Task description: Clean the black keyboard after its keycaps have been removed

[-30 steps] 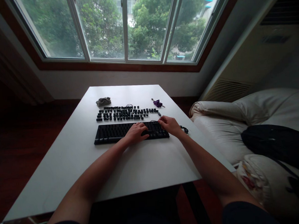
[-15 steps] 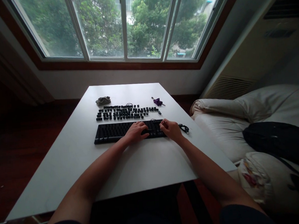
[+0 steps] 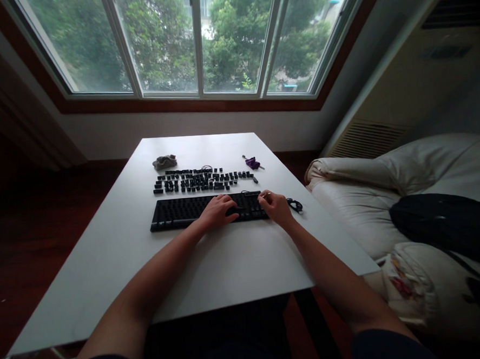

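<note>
A black keyboard lies across the white table, many of its keycaps off. My left hand rests on its middle, palm down, with the fingers stretched out over the keys and the thumb apart. Over the keyboard's right end, my right hand is closed in a pinch. Something small and thin seems to be between its thumb and forefinger, too small to name. Just behind the keyboard, loose black keycaps stand in several rows.
A grey crumpled cloth lies at the back left of the table. At the back right is a purple item with a thin handle. A coiled black cable sits beside my right hand. A pale sofa stands to the right.
My right hand has shifted very slightly right over the keyboard, still pinched. The left hand stays where it was.
</note>
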Action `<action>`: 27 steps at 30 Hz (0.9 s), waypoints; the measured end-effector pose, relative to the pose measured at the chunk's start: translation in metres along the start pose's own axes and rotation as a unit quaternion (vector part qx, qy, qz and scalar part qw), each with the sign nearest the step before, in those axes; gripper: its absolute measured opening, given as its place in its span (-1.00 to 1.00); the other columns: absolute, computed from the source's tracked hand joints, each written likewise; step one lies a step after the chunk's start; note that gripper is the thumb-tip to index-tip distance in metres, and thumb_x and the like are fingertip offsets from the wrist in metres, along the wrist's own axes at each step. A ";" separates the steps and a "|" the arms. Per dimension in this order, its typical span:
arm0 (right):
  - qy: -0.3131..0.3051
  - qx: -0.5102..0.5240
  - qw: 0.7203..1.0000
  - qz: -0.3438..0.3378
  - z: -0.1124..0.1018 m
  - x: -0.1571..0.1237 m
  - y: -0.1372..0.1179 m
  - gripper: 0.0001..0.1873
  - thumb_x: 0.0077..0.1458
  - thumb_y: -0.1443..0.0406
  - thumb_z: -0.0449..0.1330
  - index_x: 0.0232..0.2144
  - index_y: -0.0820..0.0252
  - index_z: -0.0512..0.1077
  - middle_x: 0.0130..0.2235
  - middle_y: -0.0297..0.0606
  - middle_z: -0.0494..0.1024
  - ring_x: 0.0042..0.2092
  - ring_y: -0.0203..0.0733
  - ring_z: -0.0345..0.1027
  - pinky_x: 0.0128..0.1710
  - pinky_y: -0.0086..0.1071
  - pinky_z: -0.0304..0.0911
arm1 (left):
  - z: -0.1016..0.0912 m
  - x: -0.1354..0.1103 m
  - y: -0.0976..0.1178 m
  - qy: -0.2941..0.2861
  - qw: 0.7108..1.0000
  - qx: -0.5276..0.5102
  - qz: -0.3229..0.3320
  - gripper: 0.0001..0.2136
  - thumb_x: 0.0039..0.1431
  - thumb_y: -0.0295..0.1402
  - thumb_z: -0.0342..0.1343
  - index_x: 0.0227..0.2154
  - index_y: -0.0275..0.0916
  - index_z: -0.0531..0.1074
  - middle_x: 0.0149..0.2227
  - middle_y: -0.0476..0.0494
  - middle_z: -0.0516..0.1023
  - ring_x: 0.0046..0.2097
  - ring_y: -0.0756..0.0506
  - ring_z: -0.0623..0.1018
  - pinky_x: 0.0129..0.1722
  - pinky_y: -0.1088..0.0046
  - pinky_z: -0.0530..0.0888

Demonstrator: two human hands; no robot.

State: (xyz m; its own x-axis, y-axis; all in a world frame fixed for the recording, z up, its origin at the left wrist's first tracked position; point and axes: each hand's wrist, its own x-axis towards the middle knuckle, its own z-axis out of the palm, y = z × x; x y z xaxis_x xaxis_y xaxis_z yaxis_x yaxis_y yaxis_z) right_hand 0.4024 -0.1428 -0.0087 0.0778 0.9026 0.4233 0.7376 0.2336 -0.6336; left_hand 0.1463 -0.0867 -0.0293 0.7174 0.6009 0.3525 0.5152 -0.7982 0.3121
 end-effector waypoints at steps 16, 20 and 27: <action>-0.007 0.254 0.962 0.099 0.010 -0.001 0.014 -0.64 0.13 -0.03 0.21 -0.32 0.14 0.49 -0.53 -0.31 0.53 -0.50 -0.16 0.41 -0.47 -0.33 0.32 | 0.000 0.000 0.002 0.016 1.000 -0.012 -0.002 -0.72 0.23 -0.16 0.19 -0.05 -0.13 0.49 -0.03 -0.17 0.52 0.02 -0.21 0.46 0.11 0.17 0.39; -0.058 0.293 0.951 0.079 0.013 -0.008 0.004 -0.64 0.16 0.00 0.22 -0.26 0.16 0.52 -0.45 -0.26 0.58 -0.44 -0.16 0.45 -0.40 -0.31 0.38 | -0.001 0.001 0.002 0.038 0.998 -0.047 -0.015 -0.70 0.24 -0.17 0.18 -0.01 -0.11 0.46 -0.05 -0.14 0.54 0.02 -0.20 0.48 0.08 0.20 0.41; -0.109 0.334 0.935 0.058 0.021 -0.012 0.001 -0.62 0.14 0.02 0.25 -0.18 0.20 0.56 -0.38 -0.22 0.63 -0.34 -0.15 0.52 -0.32 -0.29 0.43 | -0.001 0.003 -0.002 0.049 0.993 -0.103 -0.008 -0.83 0.25 -0.26 0.16 -0.13 -0.14 0.52 -0.15 -0.12 0.56 -0.08 -0.15 0.52 -0.02 0.31 0.44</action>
State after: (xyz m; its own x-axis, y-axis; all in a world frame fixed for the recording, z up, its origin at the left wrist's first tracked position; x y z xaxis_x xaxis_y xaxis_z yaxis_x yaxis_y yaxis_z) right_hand 0.3881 -0.1458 -0.0284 -0.0608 0.9709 0.2314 0.1447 0.2380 -0.9604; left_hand 0.1474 -0.0833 -0.0276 0.6548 0.6232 0.4276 0.4122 -0.7687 0.4890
